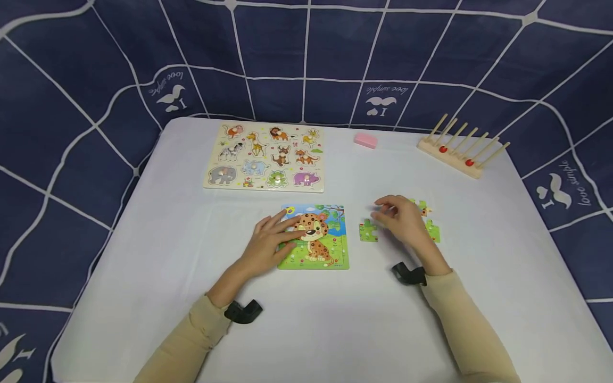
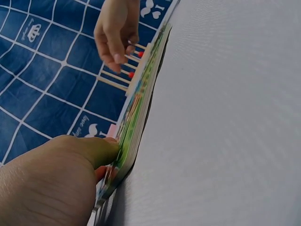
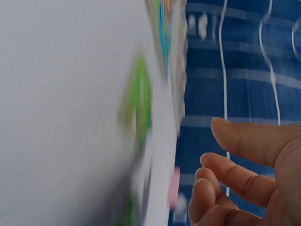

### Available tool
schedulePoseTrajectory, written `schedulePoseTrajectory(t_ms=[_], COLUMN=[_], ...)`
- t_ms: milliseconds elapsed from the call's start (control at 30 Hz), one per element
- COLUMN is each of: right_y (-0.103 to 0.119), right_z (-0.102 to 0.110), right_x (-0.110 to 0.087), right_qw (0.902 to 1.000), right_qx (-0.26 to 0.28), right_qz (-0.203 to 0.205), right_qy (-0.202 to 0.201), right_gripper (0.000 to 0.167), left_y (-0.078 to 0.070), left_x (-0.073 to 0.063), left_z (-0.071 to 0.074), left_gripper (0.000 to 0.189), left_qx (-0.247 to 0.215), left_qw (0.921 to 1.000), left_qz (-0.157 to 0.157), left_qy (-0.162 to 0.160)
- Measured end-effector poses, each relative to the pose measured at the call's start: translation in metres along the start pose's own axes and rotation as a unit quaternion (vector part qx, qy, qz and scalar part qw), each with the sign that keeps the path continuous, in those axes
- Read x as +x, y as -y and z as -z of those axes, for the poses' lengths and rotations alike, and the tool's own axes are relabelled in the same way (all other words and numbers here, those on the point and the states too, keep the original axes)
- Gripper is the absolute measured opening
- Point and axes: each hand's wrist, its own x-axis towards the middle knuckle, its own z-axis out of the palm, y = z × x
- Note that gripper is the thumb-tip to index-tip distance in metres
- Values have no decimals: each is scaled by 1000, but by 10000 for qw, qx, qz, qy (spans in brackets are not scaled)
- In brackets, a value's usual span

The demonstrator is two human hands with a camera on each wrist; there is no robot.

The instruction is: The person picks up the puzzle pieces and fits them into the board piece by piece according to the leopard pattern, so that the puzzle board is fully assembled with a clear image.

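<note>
A square jigsaw puzzle [image 1: 318,252] with a spotted leopard cub lies flat on the table. My left hand [image 1: 268,244] rests on its left half with fingers spread, covering part of the picture. In the left wrist view, the thumb of that hand [image 2: 61,169] lies at the puzzle's edge [image 2: 134,141]. To the right, my right hand [image 1: 402,221] hovers just beside a green puzzle piece [image 1: 366,232], its fingers loosely bent. Nothing shows between thumb and fingertips of that hand [image 3: 249,174] in the right wrist view. More green pieces [image 1: 433,232] lie partly hidden behind it.
A wooden animal peg board [image 1: 265,157] lies at the back left. Near the back edge sits a pink block [image 1: 366,140]. A wooden rack with upright sticks and red beads [image 1: 450,156] stands at the back right. White cloth [image 1: 325,330] covers the table.
</note>
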Motion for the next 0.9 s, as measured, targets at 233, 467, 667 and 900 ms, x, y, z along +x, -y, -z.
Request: schedulePoseTrajectory(t_ms=[233,467,667,900], right_y=[-45,-70,-77,-85], right_z=[49,61,62,61], right_x=[0,4,5,5], right_qw=[9922,9831,9851,9830], right_qx=[-53,-1,1,78], right_qz=[-1167,-1758,-1696,-1834], right_qy=[-446,-501,-299,53], right_gripper=[43,49,52,58], left_y=[1,1,1,1], left_x=[1,0,0,1], left_z=[-1,-2,-3,-2], left_gripper=[32,32,31,31], left_qx=[17,-20,-46,-44], left_qw=[10000,10000,9999,9999], left_qz=[45,83,85,48], left_qy=[4,-28,-63,-118])
